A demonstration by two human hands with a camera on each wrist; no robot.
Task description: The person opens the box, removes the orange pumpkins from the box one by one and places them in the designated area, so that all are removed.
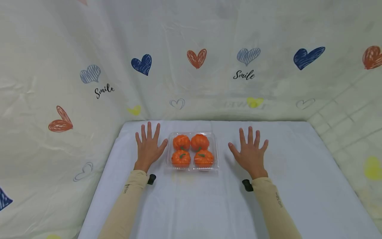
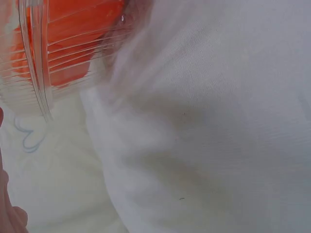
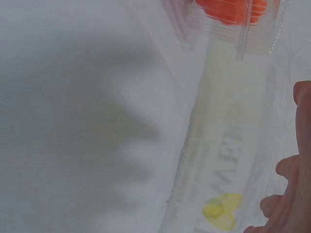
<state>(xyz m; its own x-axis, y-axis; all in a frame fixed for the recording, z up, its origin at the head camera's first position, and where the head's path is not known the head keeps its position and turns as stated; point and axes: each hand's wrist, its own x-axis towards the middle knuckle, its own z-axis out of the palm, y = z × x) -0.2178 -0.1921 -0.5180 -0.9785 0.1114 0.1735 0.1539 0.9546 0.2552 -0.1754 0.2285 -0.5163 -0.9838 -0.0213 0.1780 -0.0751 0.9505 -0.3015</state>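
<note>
A clear plastic clamshell box (image 1: 192, 168) lies on the white-covered table between the two hands. Inside it sit several small orange pumpkins (image 1: 180, 159) with green stems, in two rows. To the box's left, the left hand (image 1: 148, 148) has its fingers spread and straight, thumb pointing toward the box. On the other side the right hand (image 1: 250, 154) is spread in the same way, a little farther from the box. Neither hand holds anything. Each wrist view shows the ribbed side of the box, with orange (image 2: 73, 43) (image 3: 233, 9) showing through, and part of the hand at the frame's edge.
The table (image 1: 197, 205) wears a white cloth. Behind and beside it hangs a pale curtain (image 1: 221, 33) printed with hearts and the word Smile. Small black devices (image 1: 152, 179) are strapped at both wrists, next to beige sleeves (image 1: 120, 209).
</note>
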